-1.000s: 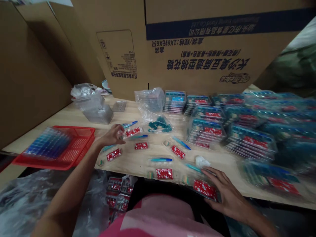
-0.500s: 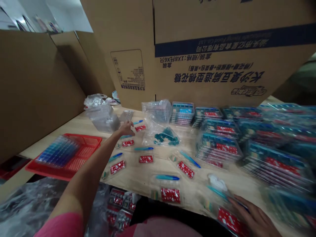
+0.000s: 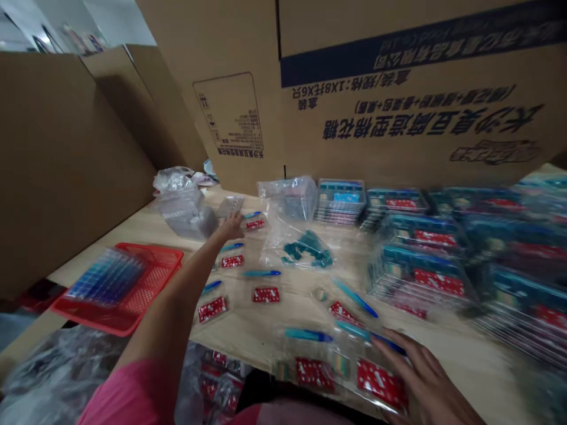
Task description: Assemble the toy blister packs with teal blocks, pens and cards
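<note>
My right hand (image 3: 420, 372) holds the right edge of a clear plastic tray (image 3: 348, 386), its fingers curled over the rim near a blue pen (image 3: 354, 330). A red packet with white marks (image 3: 381, 382) sits in this tray. Its left side overlaps a similar tray holding a blue pen (image 3: 308, 334) and a red packet (image 3: 314, 373). My left hand (image 3: 231, 227) reaches far out, beside an upper clear tray (image 3: 230, 205) and near another red packet (image 3: 254, 225). Its fingers are small and blurred, so their grip is unclear.
A red basket (image 3: 170, 260) with blue pens stands left. Behind it are stacked clear trays (image 3: 183, 212). A clear bag of teal pieces (image 3: 305, 248) lies mid-table. Stacks of filled trays (image 3: 420, 277) fill the right. A large cardboard box (image 3: 354, 153) walls off the back.
My right hand has moved left with the filled tray, which now overlaps its neighbour. My left hand has shifted slightly forward. The white fluffy piece by the right hand no longer shows.
</note>
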`<state>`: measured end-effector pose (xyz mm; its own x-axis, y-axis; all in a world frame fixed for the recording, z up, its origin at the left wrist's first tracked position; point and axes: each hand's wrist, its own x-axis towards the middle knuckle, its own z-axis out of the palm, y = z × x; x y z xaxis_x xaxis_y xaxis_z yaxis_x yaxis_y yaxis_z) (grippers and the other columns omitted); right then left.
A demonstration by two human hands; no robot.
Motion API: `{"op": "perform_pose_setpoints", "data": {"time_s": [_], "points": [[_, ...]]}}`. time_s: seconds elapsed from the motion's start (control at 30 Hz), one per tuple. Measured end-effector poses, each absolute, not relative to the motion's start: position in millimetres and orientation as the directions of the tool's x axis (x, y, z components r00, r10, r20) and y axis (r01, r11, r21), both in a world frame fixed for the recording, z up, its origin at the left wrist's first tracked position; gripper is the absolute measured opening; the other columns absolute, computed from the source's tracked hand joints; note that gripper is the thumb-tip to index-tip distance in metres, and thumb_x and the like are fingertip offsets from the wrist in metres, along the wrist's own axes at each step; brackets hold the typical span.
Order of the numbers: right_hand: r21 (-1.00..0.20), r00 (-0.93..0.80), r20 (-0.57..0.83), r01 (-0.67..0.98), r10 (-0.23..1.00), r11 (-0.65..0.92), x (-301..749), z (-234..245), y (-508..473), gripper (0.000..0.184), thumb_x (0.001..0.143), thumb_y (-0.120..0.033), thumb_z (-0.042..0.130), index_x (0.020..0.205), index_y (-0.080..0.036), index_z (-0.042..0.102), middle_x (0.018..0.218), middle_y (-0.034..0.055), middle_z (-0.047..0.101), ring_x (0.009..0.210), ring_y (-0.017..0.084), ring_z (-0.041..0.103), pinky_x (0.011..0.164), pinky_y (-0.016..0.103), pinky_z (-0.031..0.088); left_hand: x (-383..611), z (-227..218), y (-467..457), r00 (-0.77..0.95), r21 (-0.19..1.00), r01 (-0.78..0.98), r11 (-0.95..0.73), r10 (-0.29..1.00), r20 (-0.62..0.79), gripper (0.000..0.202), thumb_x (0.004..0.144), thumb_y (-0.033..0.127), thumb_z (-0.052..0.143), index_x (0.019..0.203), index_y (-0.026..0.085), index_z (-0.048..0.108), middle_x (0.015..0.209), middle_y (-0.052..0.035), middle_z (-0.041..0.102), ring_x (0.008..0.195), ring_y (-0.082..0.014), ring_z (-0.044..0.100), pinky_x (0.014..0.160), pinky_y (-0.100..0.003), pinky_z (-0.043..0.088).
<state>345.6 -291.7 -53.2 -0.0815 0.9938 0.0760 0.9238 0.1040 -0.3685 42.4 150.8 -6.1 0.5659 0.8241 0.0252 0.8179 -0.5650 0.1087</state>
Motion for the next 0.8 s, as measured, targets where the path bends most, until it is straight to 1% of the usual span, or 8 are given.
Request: {"op": "perform_pose_setpoints", "data": {"time_s": [0.07,0.17,0.23,0.33,0.47,0.63,0.73,0.8], "points": [[-0.415,-0.142,0.017,0.899,0.990,0.136,329,-41,-269,0.074,0.074,-0.040,0.060,0.143,-0.029,0.034,0.147,0.0085,0.030,0.132,0.035,0.031,0.102,0.049,0.038,35,-3,122,0.560,0.101,0.820,-0.563,0.827,0.058,0.049,0.071,0.020,0.067,0.117,0.012,0.052,0.134,-0.0174,0.045,0.123,-0.0328,0.042,0.100,-0.046,0.034],[-0.474,-0.226,-0.036,0.862,0.974,0.182,299,-34,-240,0.073,0.073,-0.041,0.063,0.140,-0.028,0.039,0.147,0.0094,0.030,0.133,0.036,0.027,0.105,0.052,0.033,6,-10,50,0.565,0.102,0.814,-0.571,0.821,0.083,0.029,0.080,0.025,0.057,0.108,0.016,0.056,0.121,-0.0119,0.057,0.115,-0.0261,0.049,0.098,-0.040,0.037],[-0.517,-0.307,-0.046,0.822,0.951,0.240,271,-30,-222,0.074,0.070,-0.037,0.065,0.139,-0.026,0.041,0.146,0.0109,0.030,0.132,0.036,0.027,0.107,0.052,0.030,-23,-25,-5,0.532,0.081,0.833,-0.547,0.833,0.148,0.022,0.083,0.027,0.054,0.102,0.017,0.058,0.121,-0.0130,0.057,0.113,-0.0272,0.050,0.096,-0.043,0.038],[-0.577,-0.452,-0.038,0.738,0.891,0.350,223,-26,-196,0.081,0.064,-0.039,0.069,0.138,-0.021,0.041,0.144,0.0135,0.030,0.131,0.037,0.027,0.108,0.051,0.027,-72,-53,-60,0.467,0.054,0.872,-0.486,0.860,0.204,0.022,0.087,0.031,0.049,0.103,0.021,0.059,0.125,-0.0121,0.056,0.115,-0.0294,0.050,0.095,-0.050,0.037],[-0.570,-0.586,0.030,0.655,0.810,0.496,171,-30,-168,0.088,0.062,-0.049,0.072,0.137,-0.015,0.041,0.140,0.0179,0.034,0.128,0.036,0.030,0.108,0.050,0.024,-120,-67,-57,0.537,0.147,0.807,-0.572,0.814,0.220,0.029,0.090,0.033,0.040,0.108,0.018,0.058,0.122,-0.0126,0.059,0.115,-0.0251,0.052,0.095,-0.044,0.042],[-0.494,-0.490,0.034,0.750,0.871,0.441,145,-47,-152,0.087,0.062,-0.051,0.072,0.133,-0.010,0.042,0.141,0.0222,0.034,0.128,0.038,0.030,0.107,0.052,0.023,-119,-52,-41,0.596,0.147,0.740,-0.656,0.741,0.308,0.037,0.090,0.036,0.039,0.118,0.015,0.052,0.123,-0.0153,0.059,0.115,-0.0253,0.053,0.096,-0.043,0.043],[-0.466,-0.429,0.068,0.785,0.901,0.409,137,-51,-147,0.091,0.063,-0.059,0.071,0.133,-0.011,0.040,0.144,0.0233,0.029,0.131,0.040,0.028,0.105,0.054,0.026,-103,-54,-65,0.650,0.123,0.700,-0.703,0.699,0.297,0.042,0.089,0.037,0.042,0.127,0.017,0.047,0.133,-0.0136,0.053,0.121,-0.0252,0.050,0.098,-0.043,0.042],[-0.434,-0.413,0.104,0.800,0.905,0.415,135,-48,-147,0.090,0.065,-0.063,0.068,0.132,-0.011,0.040,0.144,0.0236,0.029,0.132,0.039,0.027,0.105,0.054,0.028,-98,-65,-81,0.700,0.087,0.663,-0.744,0.657,0.280,0.044,0.088,0.038,0.042,0.127,0.019,0.049,0.133,-0.0125,0.053,0.122,-0.0269,0.049,0.099,-0.046,0.041]]}}
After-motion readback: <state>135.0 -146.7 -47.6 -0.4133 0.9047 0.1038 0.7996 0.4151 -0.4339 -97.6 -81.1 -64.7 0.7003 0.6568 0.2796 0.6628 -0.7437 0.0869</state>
